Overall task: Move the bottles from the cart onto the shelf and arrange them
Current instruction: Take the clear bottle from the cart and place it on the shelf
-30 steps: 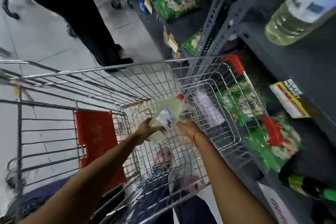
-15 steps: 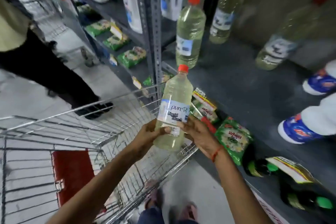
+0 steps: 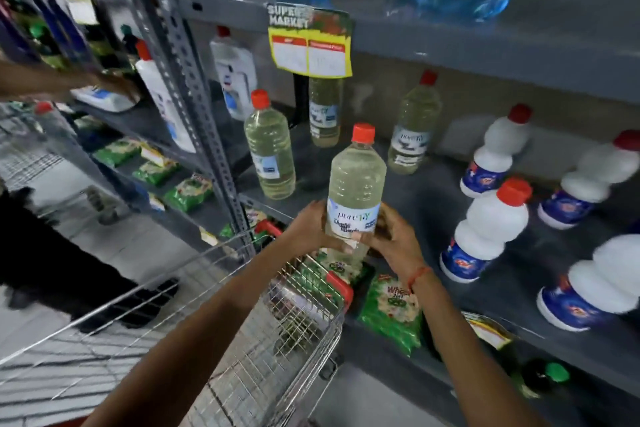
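Both hands (image 3: pixel 353 232) grip the bottle (image 3: pixel 356 191) before the shelf (image 3: pixel 433 204); set carelessly, it may topple the standing bottle (image 3: pixel 270 152) to its left.

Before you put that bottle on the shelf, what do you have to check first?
1. Both hands hold the bottle: ok, left hand and right hand wrap its lower part.
2. Bottle upright: ok.
3. Red cap on: ok; how tight, cannot tell.
4. Free spot on the shelf: ok, bare space lies between the pale bottles and the white bottles.
5. Label facing out: ok.
6. Bottle already resting on the shelf: not ok, it is held above the front edge.
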`<action>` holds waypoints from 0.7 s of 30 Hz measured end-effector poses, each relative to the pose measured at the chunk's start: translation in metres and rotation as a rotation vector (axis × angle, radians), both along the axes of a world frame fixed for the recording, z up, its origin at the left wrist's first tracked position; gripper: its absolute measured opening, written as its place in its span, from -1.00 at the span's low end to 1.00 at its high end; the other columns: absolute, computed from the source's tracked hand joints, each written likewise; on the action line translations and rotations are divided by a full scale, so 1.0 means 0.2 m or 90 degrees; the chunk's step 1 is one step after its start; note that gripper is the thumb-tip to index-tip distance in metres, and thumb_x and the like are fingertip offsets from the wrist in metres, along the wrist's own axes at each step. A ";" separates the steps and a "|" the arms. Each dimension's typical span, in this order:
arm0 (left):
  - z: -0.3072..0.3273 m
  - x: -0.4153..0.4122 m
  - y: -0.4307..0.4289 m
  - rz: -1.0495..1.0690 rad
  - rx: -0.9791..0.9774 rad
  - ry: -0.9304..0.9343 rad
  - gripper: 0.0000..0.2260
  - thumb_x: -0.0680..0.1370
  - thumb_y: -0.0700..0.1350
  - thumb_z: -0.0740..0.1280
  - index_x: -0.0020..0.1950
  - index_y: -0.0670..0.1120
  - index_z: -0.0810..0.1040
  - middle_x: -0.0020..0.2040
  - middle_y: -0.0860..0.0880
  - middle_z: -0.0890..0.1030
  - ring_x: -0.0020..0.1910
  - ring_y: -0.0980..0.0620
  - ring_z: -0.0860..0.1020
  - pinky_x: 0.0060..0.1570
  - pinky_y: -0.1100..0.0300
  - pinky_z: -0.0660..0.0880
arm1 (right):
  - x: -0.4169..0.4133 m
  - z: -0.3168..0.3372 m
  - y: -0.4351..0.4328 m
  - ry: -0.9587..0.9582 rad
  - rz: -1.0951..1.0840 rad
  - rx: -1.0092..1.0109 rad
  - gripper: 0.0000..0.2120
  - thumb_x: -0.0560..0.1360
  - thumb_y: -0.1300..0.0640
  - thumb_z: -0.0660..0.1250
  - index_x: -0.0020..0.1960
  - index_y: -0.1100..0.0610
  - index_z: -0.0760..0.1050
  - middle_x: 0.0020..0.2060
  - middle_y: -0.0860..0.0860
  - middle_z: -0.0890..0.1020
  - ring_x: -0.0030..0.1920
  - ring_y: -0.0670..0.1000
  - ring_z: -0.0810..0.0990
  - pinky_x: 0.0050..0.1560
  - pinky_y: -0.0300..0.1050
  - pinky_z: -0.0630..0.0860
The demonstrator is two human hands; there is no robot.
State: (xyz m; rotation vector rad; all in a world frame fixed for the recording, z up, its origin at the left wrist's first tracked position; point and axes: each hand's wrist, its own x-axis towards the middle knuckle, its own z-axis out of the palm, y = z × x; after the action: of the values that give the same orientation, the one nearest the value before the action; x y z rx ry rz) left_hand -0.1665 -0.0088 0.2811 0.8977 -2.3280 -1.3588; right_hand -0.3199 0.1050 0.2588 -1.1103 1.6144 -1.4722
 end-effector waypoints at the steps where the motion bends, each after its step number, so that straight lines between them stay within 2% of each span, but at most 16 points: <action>1: -0.02 -0.05 -0.04 0.006 -0.023 0.003 -0.36 0.10 -0.09 0.64 0.15 0.03 0.54 0.10 0.06 0.67 0.08 0.21 0.60 0.09 0.24 0.55 | -0.02 -0.01 -0.03 0.005 -0.019 0.000 -0.36 0.29 0.20 0.54 0.33 0.04 0.42 0.18 -0.05 0.61 0.17 -0.06 0.58 0.12 -0.29 0.55; 2: -0.03 -0.09 -0.07 0.009 -0.043 0.004 -0.31 0.10 -0.07 0.62 0.19 -0.07 0.51 0.16 -0.06 0.64 0.14 0.06 0.59 0.15 0.08 0.54 | -0.04 -0.02 -0.05 0.000 -0.037 0.003 -0.35 0.31 0.25 0.52 0.35 0.07 0.40 0.21 -0.03 0.59 0.17 -0.11 0.57 0.11 -0.34 0.53; 4: -0.05 -0.15 -0.12 0.011 -0.078 -0.010 -0.26 0.10 -0.05 0.58 0.23 -0.17 0.47 0.19 -0.16 0.58 0.19 -0.10 0.55 0.16 -0.06 0.52 | -0.07 -0.05 -0.08 -0.009 -0.069 0.006 -0.34 0.32 0.29 0.50 0.35 0.05 0.36 0.22 -0.06 0.55 0.14 -0.24 0.56 0.15 -0.33 0.53; 5: -0.06 -0.17 -0.13 0.010 -0.096 -0.020 -0.24 0.10 -0.05 0.59 0.25 -0.19 0.46 0.19 -0.18 0.56 0.19 -0.13 0.54 0.16 -0.07 0.51 | -0.08 -0.06 -0.10 -0.009 -0.080 0.010 -0.32 0.32 0.30 0.50 0.37 0.05 0.34 0.24 -0.07 0.54 0.17 -0.22 0.55 0.22 -0.23 0.52; 7: -0.09 -0.20 -0.17 0.012 -0.114 -0.026 -0.23 0.14 -0.09 0.61 0.29 -0.19 0.43 0.21 -0.21 0.53 0.21 -0.16 0.51 0.19 -0.08 0.48 | -0.10 -0.09 -0.13 -0.011 -0.087 0.017 -0.28 0.33 0.32 0.49 0.42 0.11 0.29 0.33 0.01 0.49 0.30 -0.04 0.49 0.32 0.01 0.46; 10: -0.12 -0.20 -0.21 0.011 -0.105 -0.012 -0.23 0.19 -0.14 0.62 0.34 -0.15 0.37 0.25 -0.20 0.50 0.25 -0.16 0.49 0.22 -0.08 0.46 | -0.11 -0.11 -0.15 -0.010 -0.087 0.017 -0.24 0.35 0.33 0.47 0.46 0.13 0.22 0.40 0.07 0.42 0.38 0.05 0.41 0.37 0.11 0.40; 15: -0.09 -0.22 -0.19 -0.008 -0.027 0.041 -0.16 0.15 -0.11 0.60 0.36 -0.16 0.33 0.27 -0.20 0.51 0.27 -0.15 0.49 0.23 -0.10 0.47 | -0.12 -0.09 -0.16 -0.018 -0.075 0.027 -0.22 0.38 0.36 0.43 0.49 0.12 0.15 0.42 0.07 0.39 0.39 0.02 0.40 0.40 0.04 0.37; 18: -0.11 -0.16 -0.17 -0.031 0.005 0.053 -0.09 0.19 -0.13 0.60 0.45 -0.14 0.22 0.39 -0.18 0.43 0.37 -0.12 0.41 0.34 -0.11 0.40 | -0.10 -0.12 -0.15 -0.015 -0.078 0.037 -0.12 0.35 0.39 0.44 0.51 0.08 0.07 0.45 0.02 0.33 0.39 -0.07 0.36 0.30 -0.28 0.43; 19: -0.13 -0.13 -0.16 -0.013 -0.012 0.050 -0.09 0.25 -0.17 0.59 0.48 -0.14 0.17 0.43 -0.16 0.38 0.40 -0.11 0.37 0.38 -0.03 0.37 | -0.08 -0.13 -0.15 -0.030 -0.095 0.036 -0.08 0.32 0.40 0.46 0.52 0.10 0.04 0.45 0.02 0.32 0.38 -0.09 0.36 0.24 -0.37 0.43; 21: -0.17 -0.04 -0.15 0.099 -0.051 0.097 -0.20 0.36 -0.22 0.52 0.50 -0.11 0.18 0.41 -0.11 0.40 0.38 -0.06 0.40 0.34 0.26 0.37 | -0.02 -0.16 -0.17 -0.047 -0.142 0.046 -0.01 0.25 0.34 0.54 0.51 0.13 0.05 0.36 -0.01 0.42 0.30 -0.11 0.43 0.22 -0.32 0.43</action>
State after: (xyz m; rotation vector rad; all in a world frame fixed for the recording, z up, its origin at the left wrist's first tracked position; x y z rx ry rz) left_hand -0.1740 -0.0382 0.2465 0.8971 -2.1350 -1.2188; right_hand -0.3241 0.0716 0.2270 -0.8476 1.7704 -1.5633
